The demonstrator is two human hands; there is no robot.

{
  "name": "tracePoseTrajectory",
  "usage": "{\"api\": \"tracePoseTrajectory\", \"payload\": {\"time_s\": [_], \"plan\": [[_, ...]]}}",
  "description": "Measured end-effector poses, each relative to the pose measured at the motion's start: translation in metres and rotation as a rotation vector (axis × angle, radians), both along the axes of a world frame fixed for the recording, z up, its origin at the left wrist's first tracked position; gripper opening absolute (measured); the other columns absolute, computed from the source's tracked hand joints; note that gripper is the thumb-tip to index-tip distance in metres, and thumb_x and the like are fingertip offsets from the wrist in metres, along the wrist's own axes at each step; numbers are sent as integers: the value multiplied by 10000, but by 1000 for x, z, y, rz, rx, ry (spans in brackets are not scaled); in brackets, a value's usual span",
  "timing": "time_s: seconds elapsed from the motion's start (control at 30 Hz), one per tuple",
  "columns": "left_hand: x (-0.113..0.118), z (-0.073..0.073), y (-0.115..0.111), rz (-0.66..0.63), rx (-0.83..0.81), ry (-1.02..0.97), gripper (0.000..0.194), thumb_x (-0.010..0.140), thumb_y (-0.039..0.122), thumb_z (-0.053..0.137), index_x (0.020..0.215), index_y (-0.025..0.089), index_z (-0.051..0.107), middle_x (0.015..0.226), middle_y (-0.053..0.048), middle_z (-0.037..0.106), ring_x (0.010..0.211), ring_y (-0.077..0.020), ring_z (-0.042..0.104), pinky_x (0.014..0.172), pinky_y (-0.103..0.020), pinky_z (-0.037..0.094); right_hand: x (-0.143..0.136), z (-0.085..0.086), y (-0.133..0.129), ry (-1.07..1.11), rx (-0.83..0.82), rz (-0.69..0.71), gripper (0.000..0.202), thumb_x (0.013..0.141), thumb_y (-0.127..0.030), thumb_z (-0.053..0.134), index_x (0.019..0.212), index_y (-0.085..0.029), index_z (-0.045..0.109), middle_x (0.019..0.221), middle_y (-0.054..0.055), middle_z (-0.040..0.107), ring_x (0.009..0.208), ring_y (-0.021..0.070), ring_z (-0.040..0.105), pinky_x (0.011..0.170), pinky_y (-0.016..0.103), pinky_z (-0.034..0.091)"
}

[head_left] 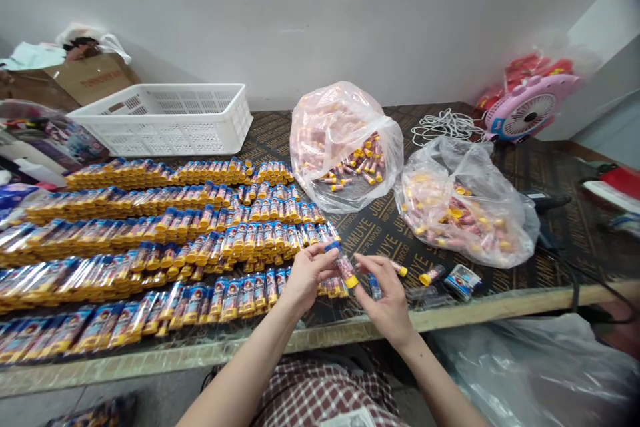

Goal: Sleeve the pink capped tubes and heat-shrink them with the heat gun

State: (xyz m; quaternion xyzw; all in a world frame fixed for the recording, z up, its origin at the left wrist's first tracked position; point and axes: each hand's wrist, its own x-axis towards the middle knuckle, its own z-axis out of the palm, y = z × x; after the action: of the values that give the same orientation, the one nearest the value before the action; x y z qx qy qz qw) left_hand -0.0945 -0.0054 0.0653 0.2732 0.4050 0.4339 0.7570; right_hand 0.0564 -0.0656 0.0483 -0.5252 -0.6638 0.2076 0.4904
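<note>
Just above the table's front edge, a small clear tube (pixel 345 265) with a blue top and yellow bottom cap is held tilted between both hands. My left hand (pixel 309 275) pinches it near the blue end. My right hand (pixel 384 295) curls around its yellow end, thumb and fingertips against it; the exact contact is partly hidden. Left of the hands lie long stacked rows of matching blue-and-yellow tubes (pixel 245 297). Beside my right hand, a loose yellow-capped tube (pixel 431 275) and a blue-printed packet of labels or wrappers (pixel 463 281) rest on the table.
Two clear plastic bags (pixel 320 140) (pixel 425 207) hold yellow-capped tubes. A white basket (pixel 170 133) stands at the back left. Right are a white cable (pixel 443 125), a pink fan (pixel 531 113) and a dark-handled tool (pixel 550 200). The wooden table edge (pixel 480 310) runs in front.
</note>
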Motion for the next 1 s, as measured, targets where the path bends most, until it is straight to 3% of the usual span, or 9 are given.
{"api": "tracePoseTrajectory", "payload": {"time_s": [0.1, 0.2, 0.33, 0.77, 1.0], "plan": [[3, 4, -6, -131, -8, 53, 391, 516, 377, 817, 701, 82, 637, 635, -26, 626, 530, -80, 566, 563, -212, 471, 3, 1, 3, -10, 30, 27, 743, 689, -94, 559, 1365, -313, 342, 1277, 77, 430, 1103, 234, 505, 934, 421, 454], [6, 5, -10, -195, -11, 76, 384, 504, 370, 822, 681, 95, 621, 618, -8, 611, 512, -73, 551, 536, -205, 459, 6, 0, 3, 81, -30, 182, 855, 637, -65, 526, 1409, -298, 241, 1432, 74, 308, 1216, 247, 448, 988, 422, 428], [8, 5, -13, -231, -6, 64, 370, 513, 363, 818, 649, 110, 585, 605, 3, 598, 511, -74, 549, 529, -206, 462, 8, -3, 2, 200, -95, 306, 843, 620, -39, 500, 1393, -280, 265, 1376, 78, 424, 1235, 237, 452, 1024, 415, 400], [10, 5, -14, -188, -22, 68, 376, 497, 363, 824, 663, 114, 597, 588, 8, 598, 500, -75, 541, 529, -210, 456, 3, -5, 4, 321, -40, 269, 826, 592, -33, 498, 1355, -284, 306, 1301, 82, 485, 1196, 247, 488, 1004, 431, 421], [14, 6, -19, -146, -38, 37, 400, 466, 383, 827, 625, 116, 575, 567, 12, 585, 491, -79, 540, 501, -205, 423, -1, -7, 3, 337, -52, 278, 786, 645, -56, 529, 1360, -281, 291, 1317, 102, 473, 1195, 257, 492, 991, 449, 431]]}}
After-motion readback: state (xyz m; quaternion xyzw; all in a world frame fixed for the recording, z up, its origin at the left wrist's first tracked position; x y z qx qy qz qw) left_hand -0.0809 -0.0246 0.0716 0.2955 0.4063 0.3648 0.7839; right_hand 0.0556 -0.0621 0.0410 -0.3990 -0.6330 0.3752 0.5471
